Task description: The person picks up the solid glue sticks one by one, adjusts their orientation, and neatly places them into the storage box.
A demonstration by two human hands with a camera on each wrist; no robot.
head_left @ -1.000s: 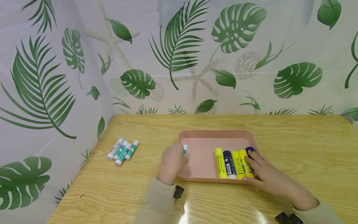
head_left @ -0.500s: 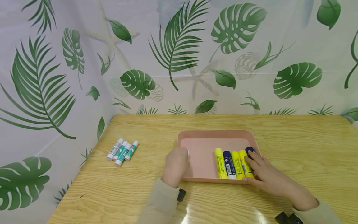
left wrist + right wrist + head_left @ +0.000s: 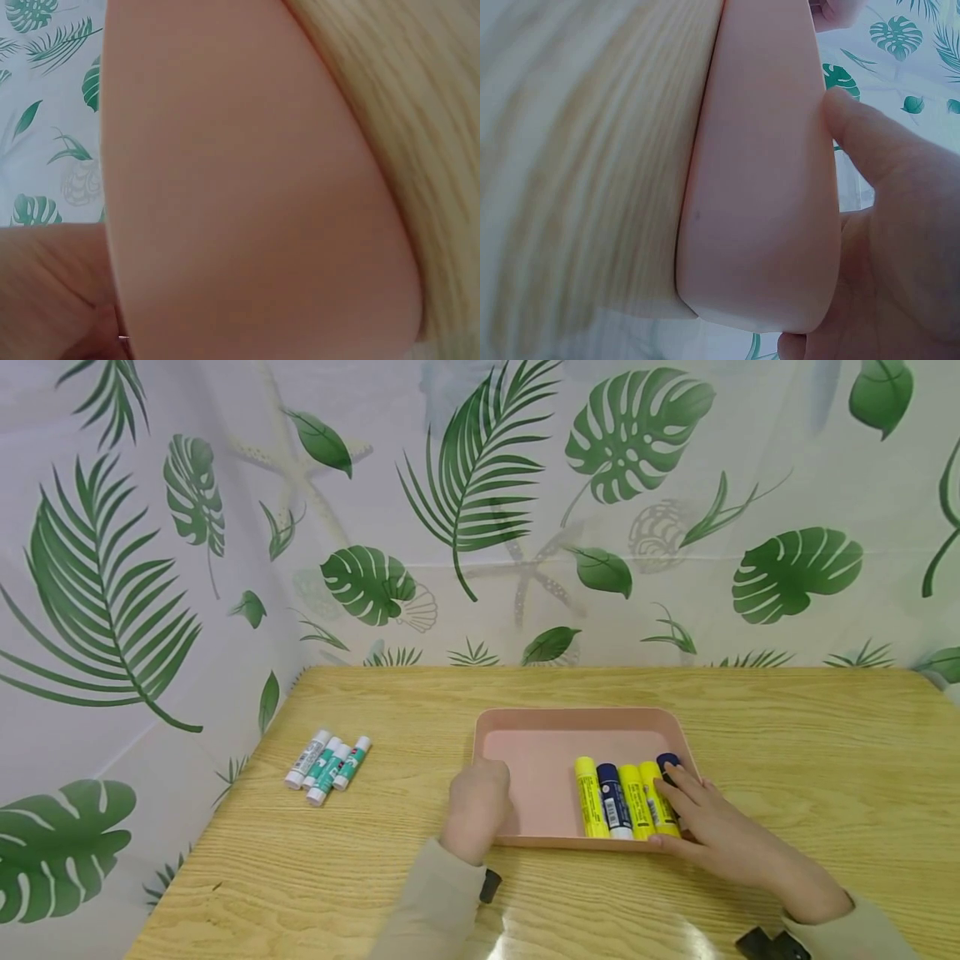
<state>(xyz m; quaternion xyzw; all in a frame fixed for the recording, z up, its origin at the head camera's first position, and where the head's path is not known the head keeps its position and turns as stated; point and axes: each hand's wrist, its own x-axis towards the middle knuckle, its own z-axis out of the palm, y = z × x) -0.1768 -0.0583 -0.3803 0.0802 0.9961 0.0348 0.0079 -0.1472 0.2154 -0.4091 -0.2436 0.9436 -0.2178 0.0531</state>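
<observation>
A pink tray (image 3: 536, 743) lies on the table, its front wall filling both wrist views. My left hand (image 3: 478, 806) is curled over its left end, gripping a small white-and-green glue stick that the hand now hides. On the right, my right hand (image 3: 731, 839) rests across the tray's corner, thumb at the front rim and fairly straight fingers over the dark blue glue stick (image 3: 670, 762). Between the hands stand yellow glue sticks (image 3: 591, 797) and another dark blue glue stick (image 3: 615, 802), side by side toward the tray's right.
Left of the tray, several small glue sticks lie together on the wooden table (image 3: 300, 860): green-and-white glue sticks (image 3: 337, 772) and one grey-and-white glue stick (image 3: 307, 760). A leaf-patterned cloth (image 3: 480, 510) hangs behind the table and along its left side.
My left hand has moved slightly right and down into the tray's left end, covering the glue stick that showed earlier. The right hand has stayed in place.
</observation>
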